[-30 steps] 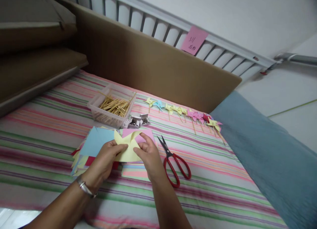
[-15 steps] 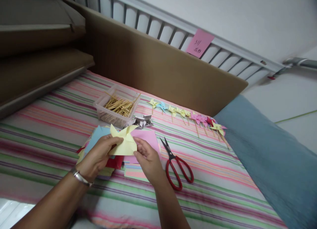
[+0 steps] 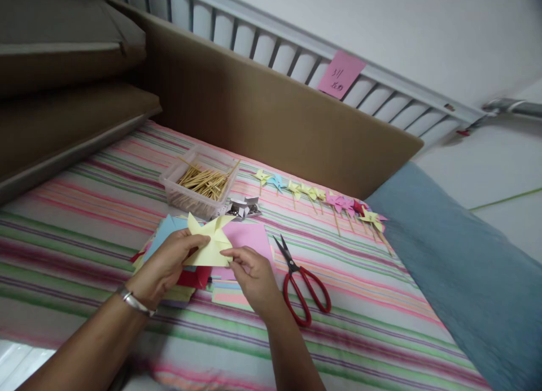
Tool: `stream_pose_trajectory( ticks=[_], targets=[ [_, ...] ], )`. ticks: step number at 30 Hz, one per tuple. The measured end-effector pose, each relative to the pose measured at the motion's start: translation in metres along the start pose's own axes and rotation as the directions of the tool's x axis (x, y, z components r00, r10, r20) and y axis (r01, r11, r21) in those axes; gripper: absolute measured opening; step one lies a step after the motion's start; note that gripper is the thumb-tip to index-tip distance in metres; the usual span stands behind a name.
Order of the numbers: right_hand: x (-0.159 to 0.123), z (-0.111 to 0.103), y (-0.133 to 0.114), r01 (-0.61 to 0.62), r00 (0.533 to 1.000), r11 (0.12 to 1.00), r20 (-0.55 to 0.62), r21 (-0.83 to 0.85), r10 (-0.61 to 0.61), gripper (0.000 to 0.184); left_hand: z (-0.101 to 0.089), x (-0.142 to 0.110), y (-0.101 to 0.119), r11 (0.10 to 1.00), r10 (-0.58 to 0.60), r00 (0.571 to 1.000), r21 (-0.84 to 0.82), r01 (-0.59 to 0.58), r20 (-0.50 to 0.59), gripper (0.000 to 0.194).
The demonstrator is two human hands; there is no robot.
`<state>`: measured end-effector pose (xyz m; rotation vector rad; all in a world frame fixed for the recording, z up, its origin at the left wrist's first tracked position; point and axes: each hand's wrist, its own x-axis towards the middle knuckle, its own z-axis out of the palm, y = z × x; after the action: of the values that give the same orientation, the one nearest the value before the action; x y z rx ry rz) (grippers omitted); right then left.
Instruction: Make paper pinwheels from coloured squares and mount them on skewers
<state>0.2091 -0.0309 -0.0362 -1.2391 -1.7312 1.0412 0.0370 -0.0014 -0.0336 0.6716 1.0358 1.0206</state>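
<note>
A pale yellow paper pinwheel (image 3: 214, 241), partly folded, is held up between both hands above stacks of coloured paper. My left hand (image 3: 171, 258) pinches it near the centre with the thumb on top. At its lower right corner, my right hand (image 3: 252, 272) grips the paper edge between thumb and fingers. Under them lie blue paper (image 3: 167, 233), red paper (image 3: 195, 278) and a pink sheet (image 3: 254, 238). Red-handled scissors (image 3: 298, 278) lie with slightly parted blades just right of my right hand.
Behind the paper stands a clear plastic box (image 3: 173, 193) of wooden sticks (image 3: 207, 182), with small open boxes (image 3: 243, 207) of metal pieces beside it. Several finished pinwheels (image 3: 341, 203) lie in a row along a brown board (image 3: 271, 120). A striped cloth (image 3: 372, 323) covers the surface.
My right fingers have shifted from the pinwheel's right side onto its lower right corner, where they now pinch the edge. My left hand keeps its hold.
</note>
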Motion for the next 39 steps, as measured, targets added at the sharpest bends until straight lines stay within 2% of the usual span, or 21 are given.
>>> stream_pose_trajectory(
  ticks=[4,9,15,23,28,32,39],
  targets=[
    [-0.001,0.000,-0.003,0.062,0.998,0.993,0.013,-0.097,-0.061,0.032,0.001,-0.002,0.001,1.000,-0.018,1.000,-0.006,0.017,-0.012,0.010],
    [0.000,0.001,-0.003,0.088,0.996,0.993,-0.002,-0.073,-0.089,0.027,-0.001,-0.001,-0.002,0.999,-0.042,0.998,-0.008,0.042,0.046,0.016],
    [0.000,0.000,-0.005,0.078,0.997,0.996,0.002,-0.053,-0.078,0.029,-0.003,0.001,-0.004,0.999,-0.038,0.999,0.015,0.038,0.014,0.016],
    [0.002,0.002,-0.006,-0.004,0.999,1.000,-0.052,0.009,0.004,0.009,0.005,0.000,-0.009,0.996,-0.065,0.998,0.055,0.065,-0.004,0.015],
    [0.003,0.007,-0.006,-0.097,0.987,0.994,-0.134,-0.045,0.090,0.007,0.014,-0.001,-0.012,0.996,-0.076,0.996,0.053,0.078,-0.037,0.017],
    [0.003,0.009,-0.005,-0.125,0.976,0.988,-0.189,-0.089,0.106,0.005,0.018,-0.002,-0.015,0.996,-0.063,0.998,0.056,0.062,0.000,0.020],
    [0.003,0.009,-0.004,-0.134,0.973,0.979,-0.208,-0.156,0.100,0.008,0.018,-0.002,-0.020,0.996,-0.045,0.999,0.078,0.045,0.006,0.019]
  ],
)
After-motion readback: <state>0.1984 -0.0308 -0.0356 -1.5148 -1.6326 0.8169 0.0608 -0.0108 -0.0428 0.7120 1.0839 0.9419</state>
